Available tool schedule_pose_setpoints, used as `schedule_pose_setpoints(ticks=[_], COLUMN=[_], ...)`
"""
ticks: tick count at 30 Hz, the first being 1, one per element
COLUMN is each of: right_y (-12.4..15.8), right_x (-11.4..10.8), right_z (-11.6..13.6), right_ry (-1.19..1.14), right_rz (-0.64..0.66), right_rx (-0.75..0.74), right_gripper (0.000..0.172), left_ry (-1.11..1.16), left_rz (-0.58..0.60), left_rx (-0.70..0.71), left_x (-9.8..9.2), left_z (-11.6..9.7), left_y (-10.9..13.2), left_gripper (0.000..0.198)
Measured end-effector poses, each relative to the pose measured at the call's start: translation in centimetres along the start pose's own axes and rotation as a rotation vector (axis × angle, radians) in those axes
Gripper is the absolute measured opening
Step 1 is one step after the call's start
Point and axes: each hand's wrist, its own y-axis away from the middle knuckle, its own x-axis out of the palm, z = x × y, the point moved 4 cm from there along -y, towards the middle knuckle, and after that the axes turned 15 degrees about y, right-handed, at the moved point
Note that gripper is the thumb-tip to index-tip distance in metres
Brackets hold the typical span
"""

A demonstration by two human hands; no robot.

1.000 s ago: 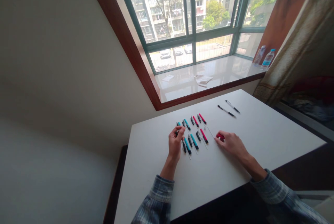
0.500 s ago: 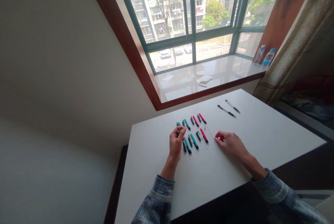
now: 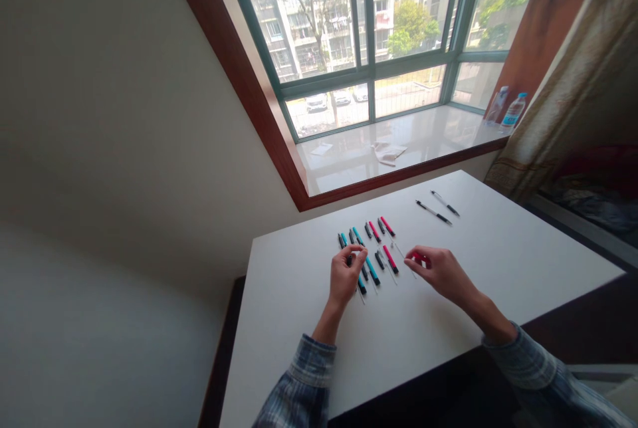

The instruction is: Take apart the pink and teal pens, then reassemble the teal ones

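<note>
My left hand (image 3: 345, 274) is closed in a pinch over the left end of a group of pen parts; what lies between its fingertips, if anything, is too small to make out. Partly beneath it are turquoise pen barrels (image 3: 373, 272) and black pen pieces. My right hand (image 3: 441, 274) has its fingers curled around a pink pen barrel (image 3: 423, 259), mostly hidden by them. Between the hands lie another pink barrel (image 3: 391, 260), a black clip piece (image 3: 379, 260) and a thin refill (image 3: 399, 251).
Two whole pens (image 3: 433, 213) with black grips lie at the far right of the white table (image 3: 289, 321). Beyond the table, a windowsill (image 3: 343, 172) holds a crumpled cloth (image 3: 389, 153) and plastic bottles (image 3: 513, 112). A curtain (image 3: 558, 82) hangs at the right.
My left hand has moved a little to the right, uncovering pen parts at the far left. My right hand has shifted slightly up and left, with the pink barrel still in it.
</note>
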Motion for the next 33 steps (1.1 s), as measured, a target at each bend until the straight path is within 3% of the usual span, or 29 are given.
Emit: schedule_pose_setpoints(ticks=[4,8,15,20,23,26,30,33], right_y=[-0.9,-2.2,-3.0,-3.1,-4.1,-6.0,-7.7,-7.9], right_x=[-0.9,-0.1,1.0,1.5,2.1,2.2,2.4,2.9], right_z=[2.8,4.3,4.6,4.4,3.1,0.2,-4.0,-5.2], right_ry=[-0.132,-0.210,-0.287,-0.353,-0.430,-0.444,-0.325,-0.241], right_rz=[-0.059,-0.050,0.001,0.081,0.126,0.033,-0.039,-0.002], right_rx=[-0.089,-0.157,-0.196,-0.175,-0.163,-0.097,-0.026,-0.026], right_gripper=[0.030,0.027,0.028,0.032,0.036,0.041,0.046,0.043], left_ry=[-0.202,-0.311,-0.333,-0.369,-0.376,-0.351,-0.317,-0.306], left_rz=[0.054,0.148,0.238,0.276,0.285,0.249,0.196,0.169], left_rx=[0.075,0.149,0.169,0.165,0.136,0.114,0.101,0.088], left_x=[0.5,1.1,1.6,1.8,1.9,1.8,1.4,1.2], left_z=[-0.2,-0.4,-0.3,-0.3,-0.4,-0.8,-1.1,-1.1], left_y=[0.6,1.1,1.4,1.5,1.5,1.4,1.2,1.1], left_gripper=[0.033,0.021,0.014,0.020,0.026,0.030,0.030,0.029])
